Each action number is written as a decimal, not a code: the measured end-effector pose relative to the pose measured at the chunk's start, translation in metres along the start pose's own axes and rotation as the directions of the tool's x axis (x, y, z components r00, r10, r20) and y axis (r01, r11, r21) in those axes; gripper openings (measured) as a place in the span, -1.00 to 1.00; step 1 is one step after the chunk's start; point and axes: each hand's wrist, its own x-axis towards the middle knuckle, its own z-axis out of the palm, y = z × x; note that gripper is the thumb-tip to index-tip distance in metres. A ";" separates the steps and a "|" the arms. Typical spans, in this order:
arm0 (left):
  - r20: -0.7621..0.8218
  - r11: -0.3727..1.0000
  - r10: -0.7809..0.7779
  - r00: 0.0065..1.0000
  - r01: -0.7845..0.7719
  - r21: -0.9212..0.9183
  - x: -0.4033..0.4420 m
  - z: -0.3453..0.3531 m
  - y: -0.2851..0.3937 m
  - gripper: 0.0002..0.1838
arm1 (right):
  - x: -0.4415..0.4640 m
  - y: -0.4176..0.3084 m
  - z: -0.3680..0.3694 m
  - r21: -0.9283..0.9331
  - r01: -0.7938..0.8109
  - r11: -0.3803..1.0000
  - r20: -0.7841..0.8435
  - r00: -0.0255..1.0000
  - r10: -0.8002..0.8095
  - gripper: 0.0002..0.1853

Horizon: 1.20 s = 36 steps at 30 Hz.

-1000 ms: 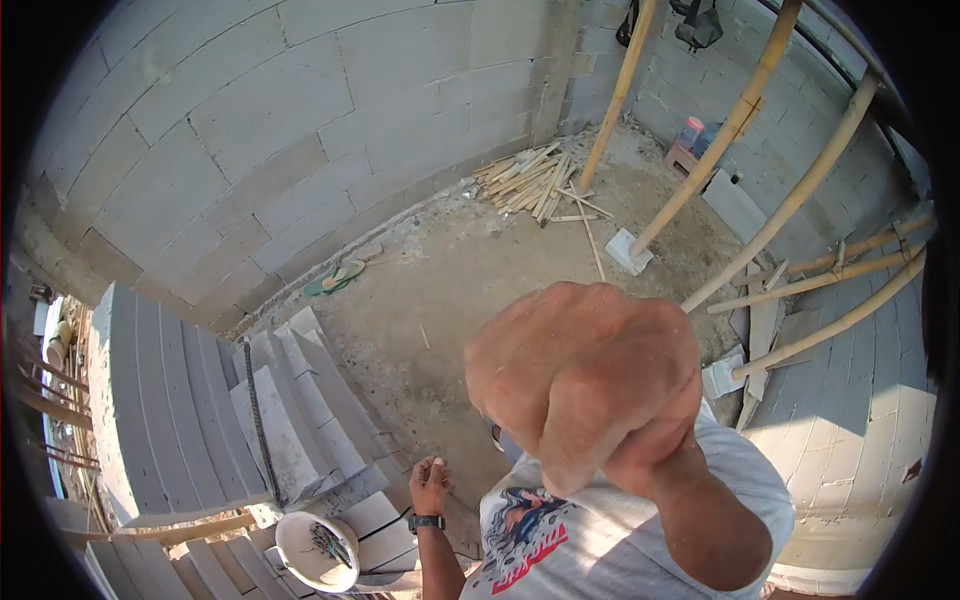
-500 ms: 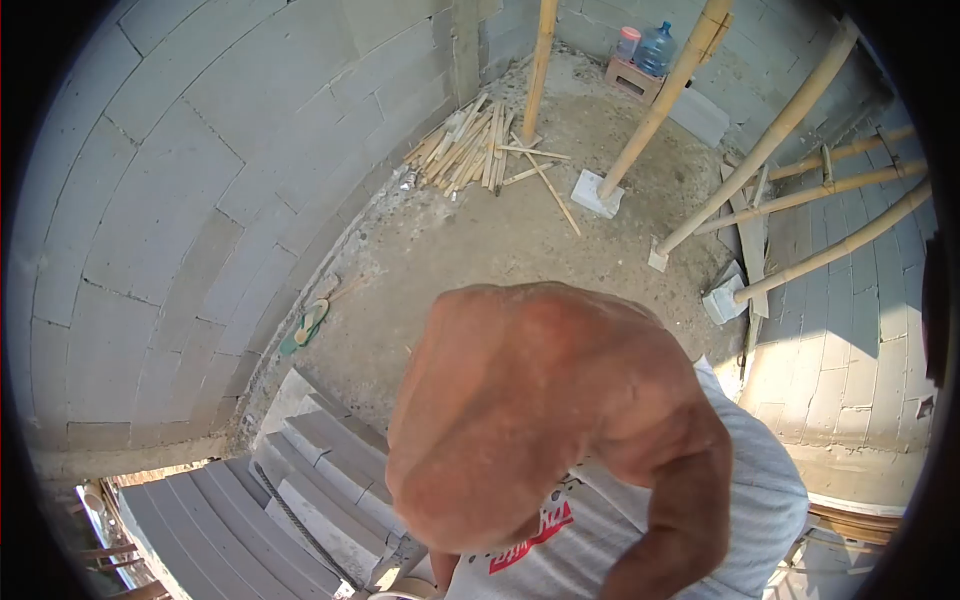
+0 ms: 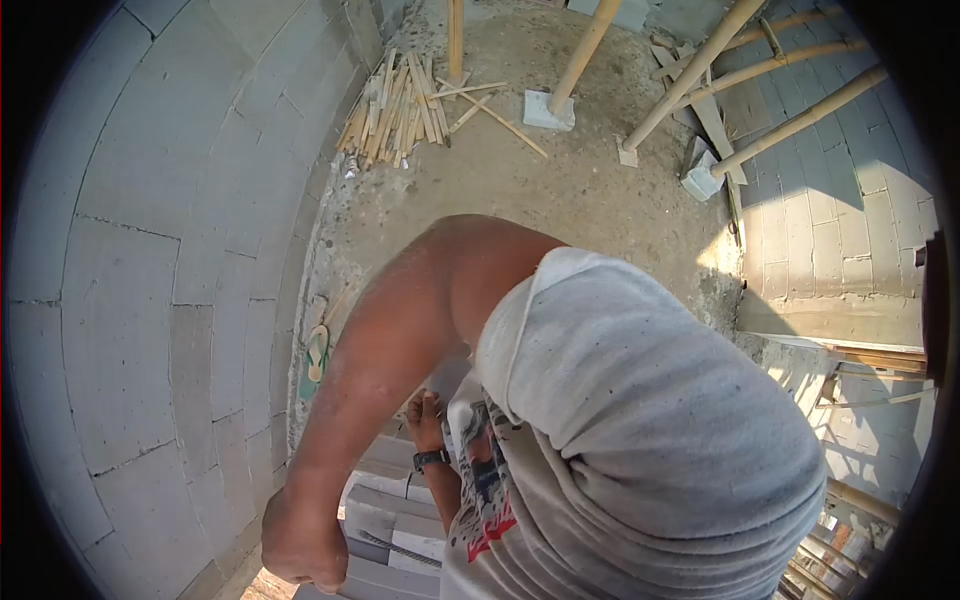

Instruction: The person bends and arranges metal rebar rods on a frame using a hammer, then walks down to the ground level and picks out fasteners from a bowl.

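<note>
My right hand (image 3: 305, 542) is a closed fist at the lower left, at the end of the bent arm that crosses in front of me. It is over the edge of the stacked grey blocks (image 3: 385, 505), and what it holds, if anything, is hidden. My left hand (image 3: 426, 420), with a black watch on its wrist, is close to my shirt, partly behind the right forearm. Its fingers are curled together, and I cannot make out anything between them. A dark twisted rod (image 3: 400, 548) lies across the blocks below.
A grey block wall (image 3: 130, 330) curves along the left. Slippers (image 3: 316, 355) lie at its foot. Thin wooden sticks (image 3: 405, 110) are piled on the floor farther off. Bamboo poles (image 3: 680, 85) slant down at the upper right, some on white blocks (image 3: 548, 111).
The view has swung down and round. My right arm has moved from close before the camera to the lower left. My left hand shows again beside the shirt; the white bucket is out of view.
</note>
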 end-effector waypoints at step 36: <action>-0.920 0.808 -0.247 0.305 -0.459 -0.369 0.069 -0.300 0.192 -0.40 | 0.399 0.426 0.002 -0.103 -0.199 0.975 0.761 0.615 0.205 -0.67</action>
